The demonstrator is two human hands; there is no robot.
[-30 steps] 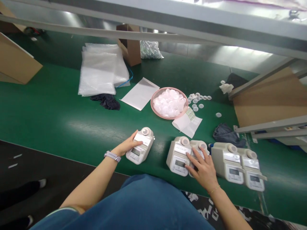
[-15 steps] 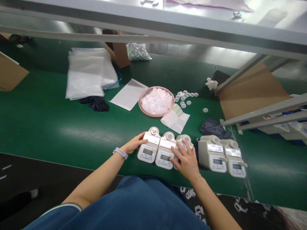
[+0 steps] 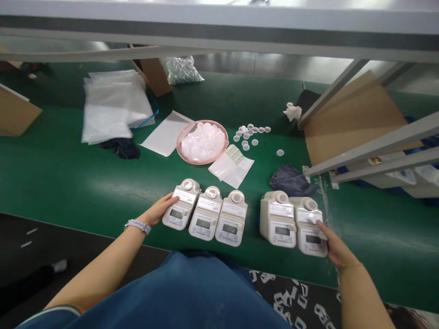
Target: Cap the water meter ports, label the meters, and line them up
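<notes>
Five beige meters with small displays lie on the green belt [image 3: 61,173]. Three of them stand side by side: the left meter [image 3: 181,204], a middle one [image 3: 206,213] and a third [image 3: 232,217]. My left hand [image 3: 158,210], a watch on its wrist, rests with fingers stretched against the left meter's side. A pair sits further right: one meter [image 3: 277,219] and the rightmost meter [image 3: 309,226]. My right hand [image 3: 334,246] touches the rightmost meter's right edge, fingers extended.
A pink bowl [image 3: 183,139] of white caps sits behind the meters, with loose caps [image 3: 249,132], a label sheet [image 3: 231,165] and a dark cloth [image 3: 290,180] nearby. Plastic bags [image 3: 109,106], cardboard boxes [image 3: 152,73] and a metal frame [image 3: 370,148] lie further back and right.
My left hand pushed the single meter right until it joined the other two. My right hand left that group and moved to the rightmost meter of the pair.
</notes>
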